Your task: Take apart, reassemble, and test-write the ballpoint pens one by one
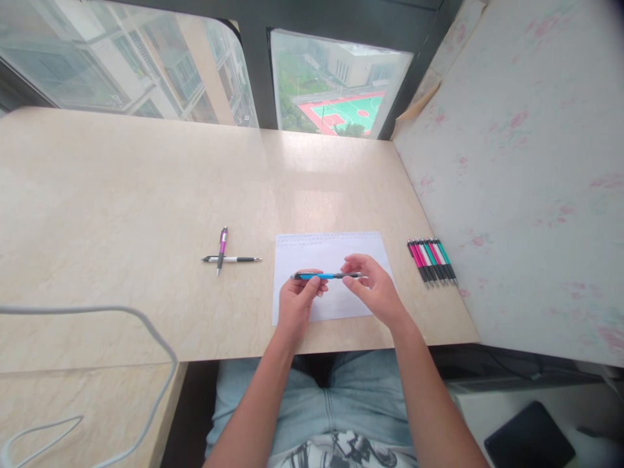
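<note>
A blue pen lies level between both my hands, just above a white sheet of paper. My left hand pinches the pen's left end with curled fingers. My right hand grips the right end between thumb and fingertips. Left of the paper, a purple pen lies crossed over a black-and-white pen on the beige table.
A row of several pink, teal and black pens lies at the table's right edge, beside a floral-papered wall. A grey cable loops over the front-left corner. Windows run along the far edge. A dark flat object sits at lower right.
</note>
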Demonstrator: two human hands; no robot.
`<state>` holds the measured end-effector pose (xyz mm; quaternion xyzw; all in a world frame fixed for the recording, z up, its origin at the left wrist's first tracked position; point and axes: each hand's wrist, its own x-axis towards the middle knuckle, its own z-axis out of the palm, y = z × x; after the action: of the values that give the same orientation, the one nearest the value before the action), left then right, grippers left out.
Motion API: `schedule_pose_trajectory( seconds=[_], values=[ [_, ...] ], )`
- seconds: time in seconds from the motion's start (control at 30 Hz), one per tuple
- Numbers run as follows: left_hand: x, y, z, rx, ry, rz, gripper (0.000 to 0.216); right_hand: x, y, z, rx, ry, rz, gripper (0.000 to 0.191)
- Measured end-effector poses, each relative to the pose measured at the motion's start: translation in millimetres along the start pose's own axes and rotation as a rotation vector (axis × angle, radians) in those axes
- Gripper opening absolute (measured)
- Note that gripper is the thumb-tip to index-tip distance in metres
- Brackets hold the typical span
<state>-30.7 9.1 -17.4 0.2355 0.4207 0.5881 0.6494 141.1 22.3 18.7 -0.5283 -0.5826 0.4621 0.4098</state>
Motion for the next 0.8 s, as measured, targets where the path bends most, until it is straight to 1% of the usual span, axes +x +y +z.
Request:
schedule_pose_trajectory(
  seconds=[0.03,0.07,0.13,0.17,0.37,0.5,0.63,0.8],
  values=[
    [0,0,0,0.003,0.001,0.0,0.023,0,1,0,-0.014,-0.004,0.032,0.023],
    [0,0,0,0.007,0.004,0.001,0.023,1,2,0,-0.037,-0.004,0.058,0.021],
    [0,0,-1,0.016,0.011,0.001,0.023,1,2,0,-0.08,0.005,0.082,0.026],
    [0,0,-1,0.019,0.014,0.002,0.024,2,2,0,-0.091,0.013,0.077,0.025],
    [2,-2,-2,-0.011,0.022,0.008,0.024,1,-2,-1,-0.077,0.057,-0.076,0.009],
    [2,-1,-2,-0.035,0.027,0.003,0.022,1,-2,-2,-0.044,0.065,-0.105,0.007],
    [2,0,-1,-0.05,0.039,0.009,0.021,2,2,-3,-0.048,0.077,-0.079,0.008],
    [4,-1,-2,-0.083,0.093,0.013,0.021,2,9,-6,-0.044,0.11,-0.044,0.012]
  ],
)
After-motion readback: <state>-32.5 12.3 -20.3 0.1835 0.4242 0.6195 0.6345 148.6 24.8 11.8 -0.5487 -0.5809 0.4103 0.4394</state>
